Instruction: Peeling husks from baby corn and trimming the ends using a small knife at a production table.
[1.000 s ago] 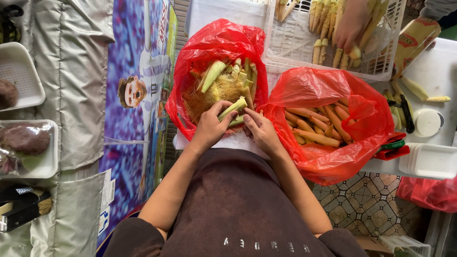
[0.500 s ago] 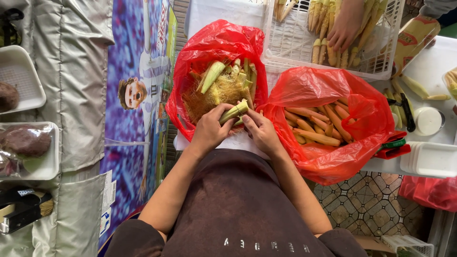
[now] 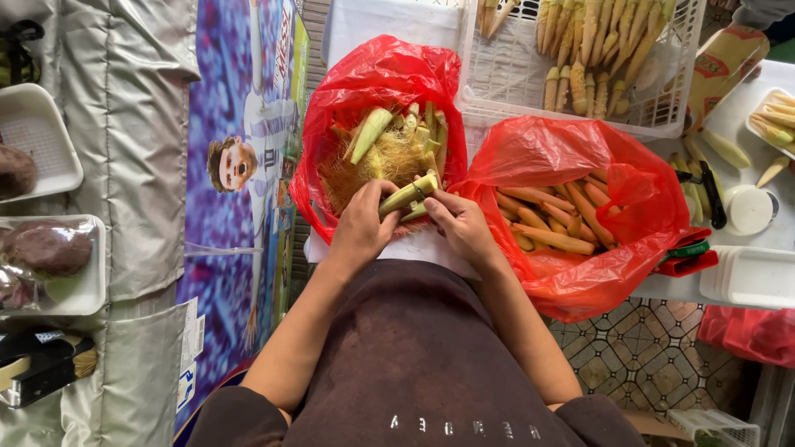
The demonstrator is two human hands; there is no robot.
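head view: a person seated at a stall, seen from above, both bare hands joined over one ear of baby corn.
baby corn ear (image 3: pixel 408 197): green-husked, lying slantwise between the two hands, its cut pale end pointing up and to the right; it sits just over the near lip of the husk bag.
left hand (image 3: pixel 362 225): curled round the lower end of the ear, fingers closed on the husk, thumb on top.
right hand (image 3: pixel 458 222): fingertips pinching the ear's upper part, where a husk leaf seems to lift; whether a blade is held cannot be told.
husk bag (image 3: pixel 348 91): red plastic bag, open, holding green husks and tan silk.
peeled corn bag (image 3: pixel 613 157): second red bag, to the person's right, touching the first; bare yellow ears lie inside.
white basket (image 3: pixel 513 83): beyond both bags, with more small ears stood in rows.
white table (image 3: pixel 749 124): at far right, carrying a foam tray (image 3: pixel 774 116) of corn and a round white lid (image 3: pixel 750 210).
foam trays at left (image 3: pixel 50 257): dark wrapped produce, well apart from the hands.
step in hand: judged as husking, the ear partly stripped and not yet bare.
next move calls for: a firm hold by the left hand while the right peels the leaf down its length; silk and husk belong over the near bag, the clean ear in the right one.
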